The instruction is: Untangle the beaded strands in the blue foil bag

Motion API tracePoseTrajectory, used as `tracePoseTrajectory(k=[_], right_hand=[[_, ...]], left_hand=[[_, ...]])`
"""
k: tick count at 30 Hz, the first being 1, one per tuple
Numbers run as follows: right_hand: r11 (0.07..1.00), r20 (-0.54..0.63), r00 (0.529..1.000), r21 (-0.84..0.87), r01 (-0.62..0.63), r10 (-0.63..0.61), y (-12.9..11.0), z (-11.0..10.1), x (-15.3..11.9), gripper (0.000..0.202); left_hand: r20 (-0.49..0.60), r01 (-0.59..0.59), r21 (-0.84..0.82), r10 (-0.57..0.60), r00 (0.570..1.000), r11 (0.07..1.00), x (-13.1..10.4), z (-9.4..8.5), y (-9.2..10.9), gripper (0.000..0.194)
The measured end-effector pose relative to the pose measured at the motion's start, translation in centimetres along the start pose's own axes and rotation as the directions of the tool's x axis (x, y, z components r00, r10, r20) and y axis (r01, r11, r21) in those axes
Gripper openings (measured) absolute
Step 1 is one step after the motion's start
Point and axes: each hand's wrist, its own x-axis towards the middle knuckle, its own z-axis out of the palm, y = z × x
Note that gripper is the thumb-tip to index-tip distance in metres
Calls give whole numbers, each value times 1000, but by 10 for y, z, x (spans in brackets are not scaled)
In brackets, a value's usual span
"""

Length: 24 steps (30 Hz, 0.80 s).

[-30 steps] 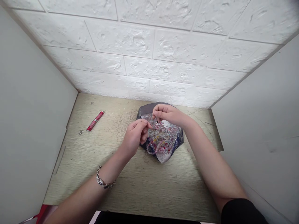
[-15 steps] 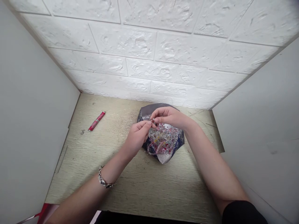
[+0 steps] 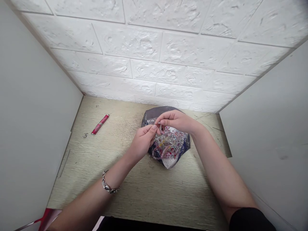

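Note:
A dark bag (image 3: 156, 112) lies open near the back wall, with many small pink, clear, red and yellow beads (image 3: 171, 144) inside. My left hand (image 3: 143, 139), with a silver chain bracelet (image 3: 107, 185) on its wrist, pinches something too small to make out above the bag's left side. Close against it, my right hand (image 3: 171, 120) comes in from the right, thumb and forefinger pinched around a small pale bead (image 3: 159, 123). The fingertips of both hands nearly meet over the beads. Any thread between them cannot be made out.
A red tube-shaped packet (image 3: 100, 124) lies on the wooden tabletop (image 3: 154, 195) at the left, with small silver pieces (image 3: 85, 135) beside it. Thin threads (image 3: 204, 117) lie at the back right. A white brick-patterned wall and grey side panels enclose the table.
The fingers of both hands have shifted very slightly over the bag, still pinched close together. The bag and the red packet rest where they were.

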Motion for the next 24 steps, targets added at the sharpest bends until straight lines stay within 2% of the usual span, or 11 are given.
tracePoseTrajectory(k=[5, 12, 18, 24], right_hand=[[980, -71, 997, -196, -45, 32, -6, 2, -2, 14], [950, -93, 995, -306, -64, 37, -11, 3, -3, 15], [938, -140, 989, -334, -87, 42, -13, 5, -4, 13], [962, -203, 978, -258, -91, 39, -9, 7, -3, 27]], left_hand=[[20, 44, -96, -42, 999, 994, 0, 0, 1, 31], [58, 62, -115, -55, 997, 991, 0, 0, 1, 31], [22, 21, -17, -21, 1000, 1000, -1, 1, 0, 31], [47, 28, -71, -24, 999, 997, 0, 0, -1, 29]])
